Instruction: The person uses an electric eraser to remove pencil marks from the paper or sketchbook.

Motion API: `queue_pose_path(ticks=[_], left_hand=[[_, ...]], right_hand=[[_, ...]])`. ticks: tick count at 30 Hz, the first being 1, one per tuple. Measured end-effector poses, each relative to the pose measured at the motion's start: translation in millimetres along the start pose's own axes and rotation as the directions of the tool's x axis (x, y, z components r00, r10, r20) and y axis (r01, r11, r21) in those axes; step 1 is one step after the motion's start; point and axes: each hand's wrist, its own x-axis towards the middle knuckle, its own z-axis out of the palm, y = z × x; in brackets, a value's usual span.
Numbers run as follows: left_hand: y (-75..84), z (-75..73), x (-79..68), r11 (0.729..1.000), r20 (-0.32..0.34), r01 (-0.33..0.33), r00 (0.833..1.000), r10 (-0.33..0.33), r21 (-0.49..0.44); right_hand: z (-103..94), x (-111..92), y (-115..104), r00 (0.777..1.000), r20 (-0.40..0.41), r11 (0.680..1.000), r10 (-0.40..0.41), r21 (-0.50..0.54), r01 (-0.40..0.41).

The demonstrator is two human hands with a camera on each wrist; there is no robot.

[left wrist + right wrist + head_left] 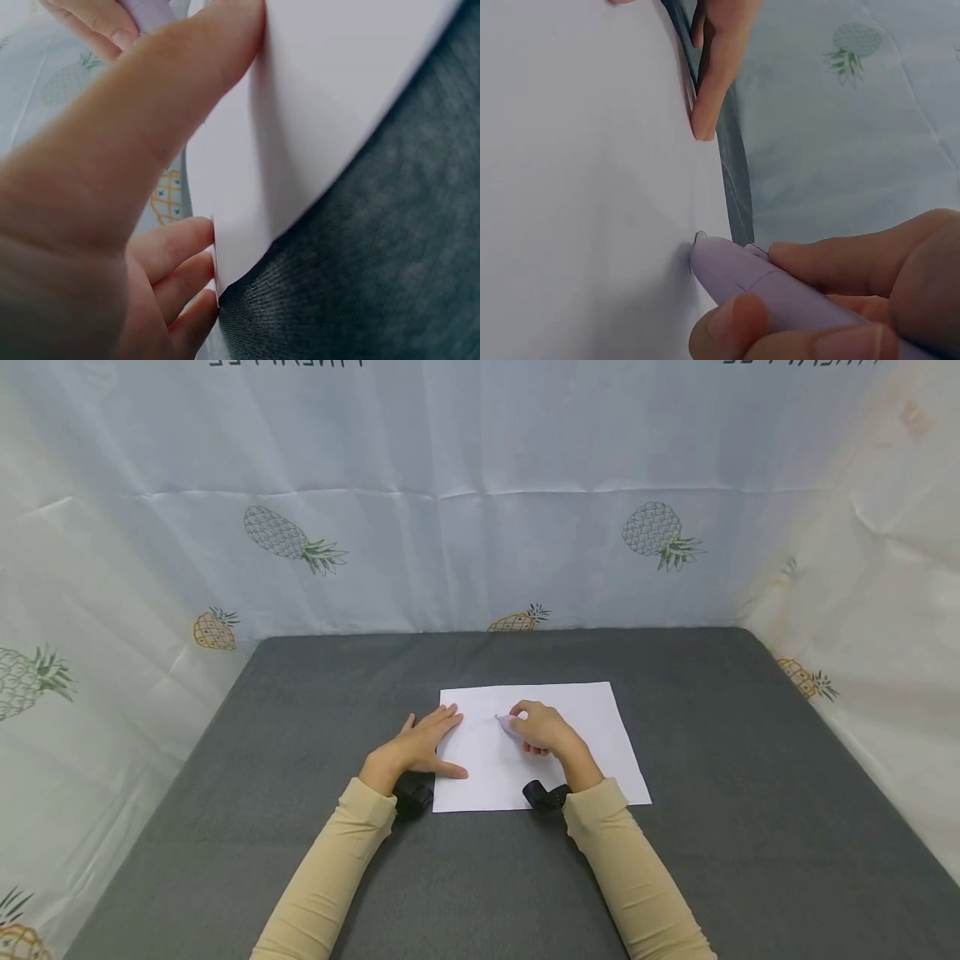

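Observation:
A white sheet of paper point(480, 789) lies on the dark grey table. My left hand point(417, 747) rests over its left edge with fingers and thumb spread, the thumb on the sheet. My right hand point(549, 730) grips a thick lavender utility knife point(780, 292) above the middle of the paper. In the right wrist view, the knife's small pale tip points down at the sheet and looks to touch it or nearly so. A small raised part point(756, 251) sits near the knife's nose, beside a finger. The rear of the knife is hidden in the hand.
The dark grey cloth of the table point(300, 877) surrounds the sheet. A pale curtain point(465, 552) with pineapple prints hangs behind the table and along both sides. Black wrist cameras point(546, 796) sit at both cuffs, close to the paper's near edge.

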Motion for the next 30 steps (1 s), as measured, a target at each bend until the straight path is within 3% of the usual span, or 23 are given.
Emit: queue_pose_path(ticks=[18, 30], left_hand=[[1.0, 1.7, -0.2, 0.999, -0.028, -0.015, 0.999, 0.017, 0.039], [0.4, -0.7, -0.8, 1.0, -0.013, -0.008, 1.0, 0.008, 0.007]], right_hand=[[-11.1, -12, 1, 0.996, 0.079, 1.0, 0.029, -0.002, -0.029], [-2.9, -4, -2, 1.0, 0.016, 1.0, 0.003, -0.01, -0.002]])
